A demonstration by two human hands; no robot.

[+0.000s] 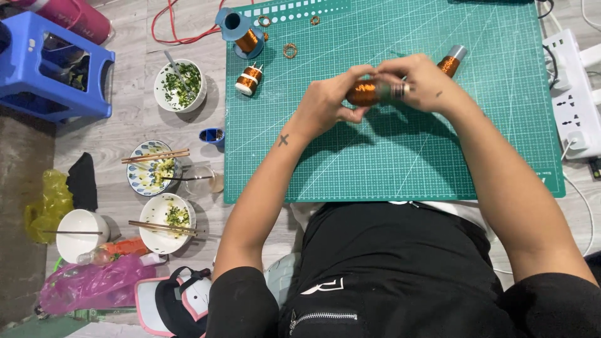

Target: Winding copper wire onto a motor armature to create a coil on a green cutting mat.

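Head view: seen from above, a person seated on the floor works over a green cutting mat, both hands meeting at its middle. The left hand is closed around one end of a copper wire coil, while the right hand pinches the other end with fingers clamped tight; the coil is lifted just above the mat between them. A second copper coil with a grey cap lies just beyond the right hand, and a small spool of copper wire stands at the mat's left edge, beside a blue reel and a few loose copper rings. Off the mat to the left, on the grey floor, sit bowls of leftover food with chopsticks laid across them, a blue plastic stool and pink plastic bags. A white power strip lies along the mat's right side. The likely risks here: the fine wire could slip loose and unwind if either grip eases, a turn could kink or snap under too hard a pull, and a dropped coil could roll toward the food bowls or the power strip, both of which lie near the work.
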